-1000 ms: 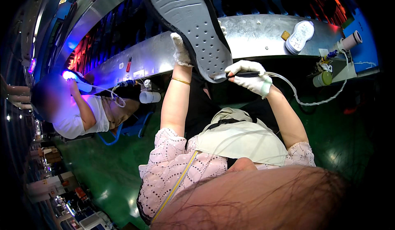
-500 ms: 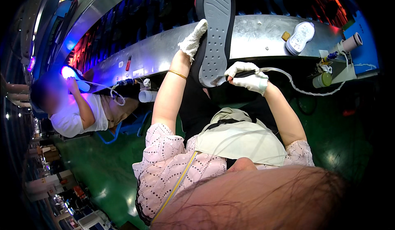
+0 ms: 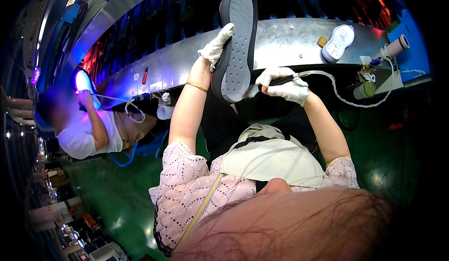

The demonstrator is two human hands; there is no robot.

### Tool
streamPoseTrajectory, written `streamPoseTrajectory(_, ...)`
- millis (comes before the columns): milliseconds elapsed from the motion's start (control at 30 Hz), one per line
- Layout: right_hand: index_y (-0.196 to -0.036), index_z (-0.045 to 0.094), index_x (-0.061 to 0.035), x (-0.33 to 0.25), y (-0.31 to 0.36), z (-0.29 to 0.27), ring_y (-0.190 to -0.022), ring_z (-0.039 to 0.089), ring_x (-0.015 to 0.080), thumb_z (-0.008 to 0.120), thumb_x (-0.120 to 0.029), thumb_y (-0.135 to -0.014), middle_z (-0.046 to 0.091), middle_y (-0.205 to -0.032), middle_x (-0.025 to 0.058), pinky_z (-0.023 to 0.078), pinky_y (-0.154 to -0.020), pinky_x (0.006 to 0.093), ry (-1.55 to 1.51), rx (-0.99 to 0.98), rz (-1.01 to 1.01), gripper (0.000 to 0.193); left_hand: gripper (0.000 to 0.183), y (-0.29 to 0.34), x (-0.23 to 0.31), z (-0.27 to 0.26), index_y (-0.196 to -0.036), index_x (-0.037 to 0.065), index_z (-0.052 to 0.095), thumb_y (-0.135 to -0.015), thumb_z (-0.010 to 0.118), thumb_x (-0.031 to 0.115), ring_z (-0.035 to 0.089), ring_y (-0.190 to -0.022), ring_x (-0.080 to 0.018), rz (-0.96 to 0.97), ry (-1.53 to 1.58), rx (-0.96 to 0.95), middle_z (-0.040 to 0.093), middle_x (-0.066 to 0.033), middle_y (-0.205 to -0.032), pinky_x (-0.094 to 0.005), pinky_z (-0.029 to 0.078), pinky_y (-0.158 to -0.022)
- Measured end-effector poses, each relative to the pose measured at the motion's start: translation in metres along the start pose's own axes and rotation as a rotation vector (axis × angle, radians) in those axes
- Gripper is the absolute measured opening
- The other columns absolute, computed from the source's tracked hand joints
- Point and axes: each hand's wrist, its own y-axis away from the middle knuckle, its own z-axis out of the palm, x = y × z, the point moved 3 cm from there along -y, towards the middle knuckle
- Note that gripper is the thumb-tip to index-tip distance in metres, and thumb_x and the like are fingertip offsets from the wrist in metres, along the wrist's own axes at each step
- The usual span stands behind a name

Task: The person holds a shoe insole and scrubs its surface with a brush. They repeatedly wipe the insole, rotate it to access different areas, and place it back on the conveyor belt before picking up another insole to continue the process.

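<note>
A long shoe sole (image 3: 239, 41) with a dark rim, a touch of red at its far end and a dimpled grey inner face stands tilted before me. My left hand (image 3: 218, 47), in a white glove, grips it by its left edge. My right hand (image 3: 284, 87), gloved with bare fingertips, is closed on a dark-handled brush (image 3: 282, 80). The brush's blurred tip is close beside the sole's near end; whether they touch, I cannot tell. From the handle a clear flexible tube (image 3: 337, 98) runs off to the right.
On the metal ledge (image 3: 280, 41) lie a white sole (image 3: 337, 43), a yellowish block (image 3: 322, 41) and a red-handled tool (image 3: 145, 75). A pale cylinder (image 3: 398, 45) and a green-lidded container (image 3: 365, 90) are at right. At left a co-worker (image 3: 89, 130) holds a brightly lit sole (image 3: 84, 84).
The shoe sole and my left hand have shifted slightly left, the sole's far end coming more into view. The brush tip, on the sole's near end before, is now at its right edge.
</note>
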Motion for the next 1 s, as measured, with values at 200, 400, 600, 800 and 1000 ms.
streamPoseTrajectory(200, -0.07, 0.062, -0.0081, -0.005, -0.007, -0.001, -0.078, 0.062, 0.0162, 0.063, 0.008, -0.067, 0.065, -0.08, 0.0033, 0.05, -0.072, 0.0279, 0.418, 0.098, -0.176, 0.016, 0.046, 0.003, -0.002, 0.004, -0.119, 0.006, 0.059, -0.086, 0.064, 0.039, 0.064, -0.087, -0.0141, 0.04, 0.059, -0.044, 0.066, -0.0059, -0.103, -0.029, 0.055, -0.076)
streamPoseTrajectory(400, -0.077, 0.064, -0.0079, -0.012, -0.009, -0.01, -0.077, 0.061, 0.0135, 0.063, 0.005, -0.07, 0.065, -0.082, 0.0032, 0.049, -0.075, 0.0261, 0.273, 0.158, -0.108, 0.015, 0.049, 0.013, 0.0, 0.012, -0.123, 0.005, 0.055, -0.086, 0.065, 0.037, 0.065, -0.09, -0.0185, -0.051, 0.035, -0.015, 0.065, -0.0093, -0.107, -0.0337, 0.055, -0.079)
streamPoseTrajectory(600, -0.076, 0.065, -0.0075, 0.0, -0.013, -0.024, -0.076, 0.059, 0.0106, 0.062, 0.005, -0.067, 0.065, -0.083, 0.0019, 0.046, -0.066, 0.024, 0.245, -0.062, -0.023, 0.015, 0.049, 0.014, 0.001, 0.013, -0.123, 0.005, 0.055, -0.086, 0.064, 0.036, 0.064, -0.092, -0.0178, -0.103, -0.068, -0.018, 0.064, -0.0093, -0.109, -0.0325, 0.054, -0.082)
streamPoseTrajectory(800, -0.079, 0.065, -0.0067, -0.008, -0.018, -0.044, -0.086, 0.058, 0.012, 0.059, 0.004, -0.07, 0.063, -0.089, 0.0024, 0.047, -0.079, 0.0264, 0.1, 0.055, 0.078, 0.015, 0.046, 0.013, -0.002, 0.014, -0.123, 0.004, 0.055, -0.089, 0.061, 0.034, 0.063, -0.093, -0.0177, -0.111, -0.078, -0.086, 0.064, -0.0091, -0.11, -0.0317, 0.054, -0.082)
streamPoseTrajectory(1000, -0.077, 0.063, -0.0061, -0.023, -0.024, -0.063, -0.08, 0.056, 0.0108, 0.065, -0.003, -0.072, 0.062, -0.083, 0.0016, 0.046, -0.075, 0.0228, 0.057, 0.063, 0.054, 0.006, 0.045, 0.021, 0.0, 0.02, -0.125, 0.005, 0.054, -0.09, 0.06, 0.033, 0.064, -0.09, -0.017, -0.19, -0.084, 0.039, 0.063, -0.0096, -0.111, -0.0314, 0.054, -0.08)
